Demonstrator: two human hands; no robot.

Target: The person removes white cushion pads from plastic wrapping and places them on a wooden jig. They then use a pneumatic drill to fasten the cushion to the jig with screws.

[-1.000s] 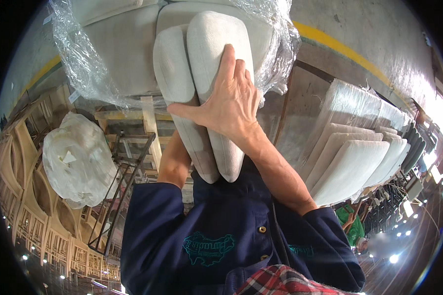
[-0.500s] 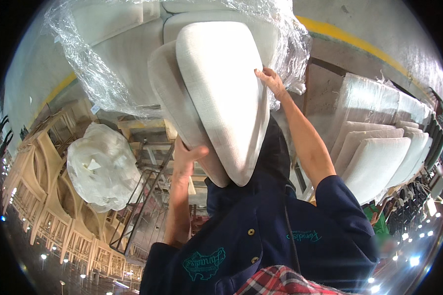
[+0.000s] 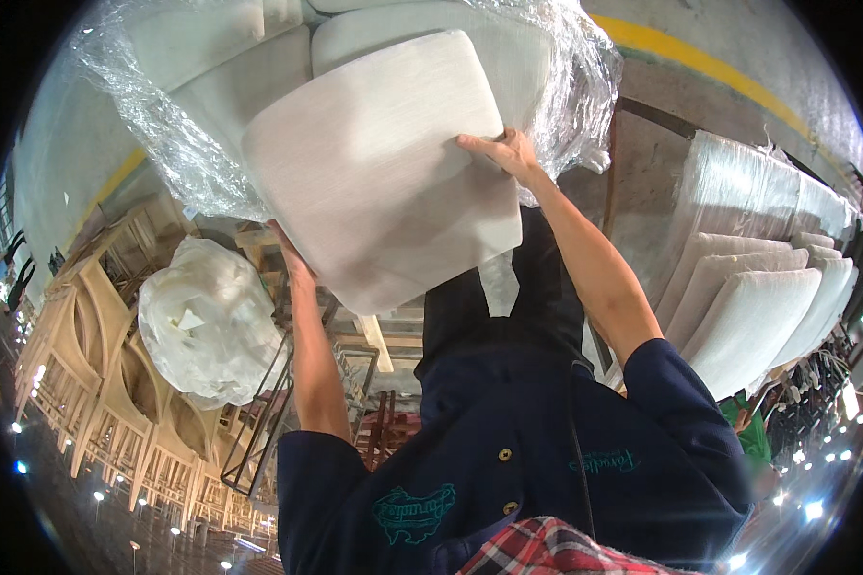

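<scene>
- Cushion (image 3: 379,172), pale upholstered seat pad, sits between your hands, just below the plastic-wrapped cushion stack (image 3: 259,57).
- Your right hand (image 3: 503,153) clasps its upper right edge, fingers over the face.
- Your left hand (image 3: 288,254) props the lower left edge; fingers hidden behind.
- Long axis tilts from lower left to upper right.
- White plastic bundle (image 3: 206,321) lies left of your arm.

A pale, rounded seat cushion (image 3: 384,182), tilted, held aloft, apparently fabric-covered.

An off-white seat cushion (image 3: 384,182), navy jacket sleeves (image 3: 681,431), a red plaid shirt (image 3: 556,548), pale wood chair frames (image 3: 96,383).
</scene>
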